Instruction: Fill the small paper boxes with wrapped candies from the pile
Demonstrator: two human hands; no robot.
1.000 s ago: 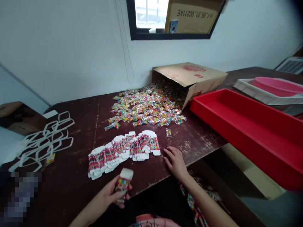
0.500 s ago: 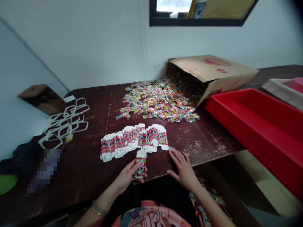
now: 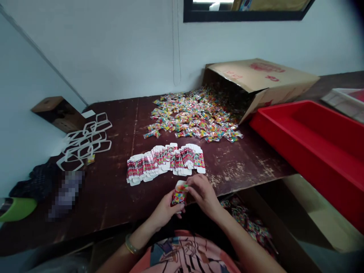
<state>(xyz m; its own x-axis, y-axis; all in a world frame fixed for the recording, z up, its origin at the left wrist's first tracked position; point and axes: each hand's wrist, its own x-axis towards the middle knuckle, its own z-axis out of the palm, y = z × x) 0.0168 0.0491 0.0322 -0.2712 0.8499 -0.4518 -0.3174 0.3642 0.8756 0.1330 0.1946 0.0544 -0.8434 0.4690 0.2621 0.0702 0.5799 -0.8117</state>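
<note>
My left hand (image 3: 165, 211) is closed around a small printed candy box (image 3: 179, 197), red with coloured dots, its white top flap standing up. At the mouth of that box, the fingertips of my right hand (image 3: 205, 196) pinch a little candy packet (image 3: 182, 187) in clear wrap, partly hidden by the box and fingers. Just beyond both hands lies a fanned row of flattened candy boxes (image 3: 150, 163) with white flaps. Farther back spreads a heap of wrapped candy packets (image 3: 190, 118), spilling from a cardboard carton (image 3: 264, 74) on its side.
A long red tray (image 3: 273, 138) sits at the right table edge. White looped frames (image 3: 85, 142), a small brown box (image 3: 61, 113) and a green item (image 3: 21, 208) are at left. Below the table on the right, an open carton holds printed packs (image 3: 247, 220).
My right hand has moved left from the table edge to the box, now with a candy packet at its opening. My left hand has shifted slightly right with the box. The view has tilted down.
</note>
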